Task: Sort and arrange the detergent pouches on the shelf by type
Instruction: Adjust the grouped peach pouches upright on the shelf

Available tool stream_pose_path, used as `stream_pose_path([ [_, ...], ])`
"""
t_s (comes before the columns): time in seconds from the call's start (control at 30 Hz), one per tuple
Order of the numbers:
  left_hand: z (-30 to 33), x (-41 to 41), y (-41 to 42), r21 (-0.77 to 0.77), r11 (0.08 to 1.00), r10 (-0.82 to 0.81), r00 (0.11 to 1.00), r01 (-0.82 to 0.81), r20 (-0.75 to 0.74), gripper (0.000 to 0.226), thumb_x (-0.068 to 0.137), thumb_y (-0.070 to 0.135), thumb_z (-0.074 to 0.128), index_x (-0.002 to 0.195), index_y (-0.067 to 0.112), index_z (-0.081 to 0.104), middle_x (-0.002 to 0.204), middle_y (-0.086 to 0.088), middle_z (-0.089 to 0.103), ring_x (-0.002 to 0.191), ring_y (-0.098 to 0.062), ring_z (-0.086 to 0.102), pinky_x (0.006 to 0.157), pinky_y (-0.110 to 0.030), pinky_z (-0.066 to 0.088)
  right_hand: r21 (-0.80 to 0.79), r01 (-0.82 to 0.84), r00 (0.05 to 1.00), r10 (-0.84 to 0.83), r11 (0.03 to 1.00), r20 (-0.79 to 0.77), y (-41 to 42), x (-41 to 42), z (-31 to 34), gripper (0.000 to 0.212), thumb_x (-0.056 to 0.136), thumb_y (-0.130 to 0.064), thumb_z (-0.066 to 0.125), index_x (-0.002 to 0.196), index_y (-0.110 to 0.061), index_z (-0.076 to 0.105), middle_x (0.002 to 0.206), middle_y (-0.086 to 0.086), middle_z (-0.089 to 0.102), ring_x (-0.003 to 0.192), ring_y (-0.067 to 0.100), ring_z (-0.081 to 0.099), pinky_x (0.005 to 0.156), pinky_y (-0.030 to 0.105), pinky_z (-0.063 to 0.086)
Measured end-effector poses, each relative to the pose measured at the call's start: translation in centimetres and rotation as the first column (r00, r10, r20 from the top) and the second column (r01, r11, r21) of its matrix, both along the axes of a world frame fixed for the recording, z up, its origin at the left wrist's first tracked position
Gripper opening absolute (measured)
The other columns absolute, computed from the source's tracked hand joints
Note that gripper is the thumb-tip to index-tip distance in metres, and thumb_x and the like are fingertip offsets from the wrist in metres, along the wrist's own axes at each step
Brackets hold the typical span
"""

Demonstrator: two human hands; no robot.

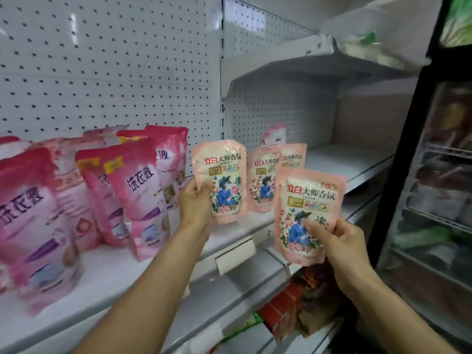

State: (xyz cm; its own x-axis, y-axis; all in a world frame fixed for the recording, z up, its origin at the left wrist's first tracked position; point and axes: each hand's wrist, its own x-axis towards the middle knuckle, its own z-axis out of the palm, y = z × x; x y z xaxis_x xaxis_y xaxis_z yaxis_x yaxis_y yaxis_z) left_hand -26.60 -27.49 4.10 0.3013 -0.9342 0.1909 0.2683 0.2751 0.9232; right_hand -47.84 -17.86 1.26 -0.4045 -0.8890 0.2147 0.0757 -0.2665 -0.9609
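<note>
My left hand [194, 203] grips the left edge of a pale pink floral pouch [224, 180], held upright over the white shelf [122, 272]. My right hand [339, 241] holds a second pouch of the same kind [306, 200] by its lower right corner, out in front of the shelf edge. Behind them, two more pale floral pouches [263, 180] stand on the shelf, with a small pink one [274, 134] at the back. Several bigger deep-pink pouches [138, 190] stand in a group on the left part of the shelf.
A white pegboard [109, 67] backs the shelf. An upper shelf [306, 62] juts out at top right. Red and green packets [293, 310] lie on the shelf below. A black-framed glass cabinet [434, 200] stands on the right. A blank price-tag holder [235, 254] hangs on the shelf edge.
</note>
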Motion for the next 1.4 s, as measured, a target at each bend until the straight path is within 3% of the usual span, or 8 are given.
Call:
stream_pose_path([
  [0.23,-1.1,-2.6,-9.3,0.072,0.992,0.095,0.993,-0.100,0.065,0.020,0.101,0.006,0.048,0.111,0.016,0.062,0.090,0.005,0.069,0.075,-0.010,0.067,0.051,-0.018,0.055,-0.043,-0.146,0.989,0.145,0.988,-0.014,-9.5,-1.1,1.8,0.016,0.086,-0.005,0.068,0.101,-0.011,0.070,0.091,0.000,0.078,0.081,0.016,0.075,0.059,0.027,0.059],
  [0.57,-2.6,-2.9,-9.4,0.124,0.987,0.069,0.966,-0.103,0.250,0.023,0.097,0.005,0.057,0.120,0.009,0.058,0.116,-0.008,0.071,0.092,-0.016,0.071,0.072,-0.029,0.059,0.020,-0.325,0.940,0.326,0.945,-0.097,-17.0,-0.3,-0.4,0.010,0.085,-0.008,0.071,0.093,-0.015,0.071,0.092,0.000,0.078,0.085,0.019,0.075,0.076,0.038,0.059],
  [0.73,-2.0,-3.4,-7.2,0.086,0.981,0.131,0.917,-0.175,0.377,0.044,0.097,0.009,0.059,0.136,0.019,0.042,0.126,0.004,0.056,0.103,-0.005,0.057,0.062,-0.004,0.046,0.044,-0.327,0.929,0.330,0.944,-0.167,-19.0,-0.2,-0.6,0.008,0.085,-0.013,0.071,0.089,-0.018,0.066,0.095,0.003,0.075,0.081,0.016,0.073,0.066,0.033,0.059],
  [0.9,-1.6,-3.3,-3.7,0.032,0.966,0.209,0.854,-0.255,0.476,0.055,0.095,0.017,0.064,0.143,0.021,0.039,0.138,0.005,0.050,0.127,-0.009,0.046,0.105,-0.028,0.040,0.008,-0.348,0.916,0.342,0.937,-0.210,-18.2,0.0,-1.0,0.027,0.088,-0.012,0.067,0.114,-0.016,0.060,0.102,0.000,0.071,0.078,0.008,0.069,0.053,0.021,0.057],
  [1.07,-1.8,-2.5,1.8,-0.220,0.900,0.426,0.645,-0.377,0.635,0.036,0.096,0.020,0.062,0.129,0.030,0.052,0.123,0.018,0.057,0.117,-0.003,0.054,0.104,-0.031,0.047,-0.200,-0.266,0.956,0.230,0.943,-0.183,-16.4,0.3,-1.1,0.063,0.085,-0.003,0.069,0.135,-0.024,0.039,0.130,-0.002,0.055,0.112,0.008,0.059,0.087,0.033,0.056],
  [1.23,-3.3,0.5,5.9,-0.604,0.624,0.770,0.260,-0.496,0.582,0.030,0.091,0.029,0.059,0.120,0.031,0.052,0.114,0.024,0.049,0.110,-0.009,0.053,0.096,-0.028,0.045,-0.554,-0.121,0.977,-0.001,0.824,-0.215,-14.9,0.4,-0.1,0.064,0.083,-0.005,0.065,0.139,-0.017,0.036,0.139,-0.002,0.033,0.134,0.020,0.039,0.100,0.045,0.050],
  [1.3,-4.1,2.1,7.0,-0.627,0.521,0.835,0.193,-0.579,0.515,0.032,0.091,0.026,0.063,0.120,0.028,0.051,0.114,0.018,0.047,0.109,-0.011,0.051,0.095,-0.032,0.045,-0.626,-0.234,0.947,0.027,0.744,-0.321,-13.7,1.8,0.2,0.060,0.083,-0.006,0.064,0.137,-0.009,0.039,0.137,-0.005,0.036,0.131,0.029,0.041,0.102,0.044,0.048],
  [1.4,-5.0,4.6,8.5,-0.569,0.419,0.874,0.144,-0.708,0.465,0.037,0.090,0.018,0.070,0.121,0.022,0.050,0.117,0.007,0.048,0.110,-0.018,0.049,0.097,-0.039,0.044,-0.489,-0.506,0.835,0.261,0.710,-0.485,-12.2,5.3,0.0,0.048,0.089,-0.009,0.065,0.130,-0.025,0.046,0.129,-0.016,0.044,0.121,0.013,0.048,0.098,0.037,0.050],
])
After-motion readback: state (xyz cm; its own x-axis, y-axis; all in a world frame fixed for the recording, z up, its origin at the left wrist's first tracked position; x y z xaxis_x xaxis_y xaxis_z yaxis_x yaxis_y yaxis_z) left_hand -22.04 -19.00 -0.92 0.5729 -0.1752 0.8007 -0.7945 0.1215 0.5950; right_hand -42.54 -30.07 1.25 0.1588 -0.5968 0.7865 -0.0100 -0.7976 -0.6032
